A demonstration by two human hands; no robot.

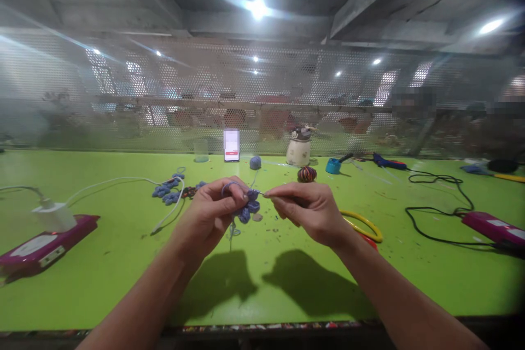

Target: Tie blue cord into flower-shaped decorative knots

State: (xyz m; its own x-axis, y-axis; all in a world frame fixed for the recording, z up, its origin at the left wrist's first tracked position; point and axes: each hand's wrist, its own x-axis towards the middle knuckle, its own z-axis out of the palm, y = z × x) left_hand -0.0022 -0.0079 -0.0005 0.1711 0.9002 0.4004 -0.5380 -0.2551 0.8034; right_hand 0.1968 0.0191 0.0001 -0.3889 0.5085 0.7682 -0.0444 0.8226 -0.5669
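Pinched in my left hand [213, 205] is a small purple-blue crochet piece [247, 211] with puffy petals. A loop of the same yarn runs over my left index finger. My right hand [309, 208] is closed on a thin crochet hook [261, 194], its metal tip reaching into the piece's upper edge. Most of the hook is hidden by my fingers. From the work, a strand leads back to a purple-blue yarn ball [255, 162]. Finished-looking blue crochet pieces [166, 190] lie beyond my left hand.
A phone [232, 145] stands upright at the back, near a cream jar [299, 147] and a multicoloured yarn ball [307, 174]. Power strips [45, 246] with cables lie at both sides. Yellow-handled scissors [365, 224] rest behind my right wrist; a blue glue gun [389, 162] is farther right.
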